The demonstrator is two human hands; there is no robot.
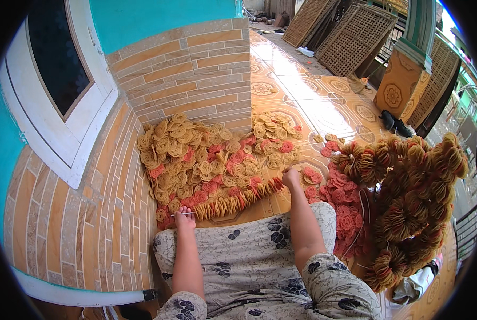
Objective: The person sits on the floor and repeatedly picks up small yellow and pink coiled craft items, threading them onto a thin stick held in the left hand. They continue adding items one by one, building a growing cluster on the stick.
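A string of round, coiled noodle-like crackers, yellow and pinkish red, stretches between my hands above my lap. My left hand is closed on a thin metal needle at the left end of the string. At the string's upper right end, my right hand is closed around it; the part inside the fingers is hidden. Beyond the string lies a loose heap of yellow crackers with pinkish red ones mixed in. A pile of pinkish red crackers sits by my right knee.
Thick bundles of strung crackers stand at my right. A tiled wall rises ahead and left, with a white-framed window. Woven racks lean at the back, near a tiled pillar. Patterned tiles cover the floor.
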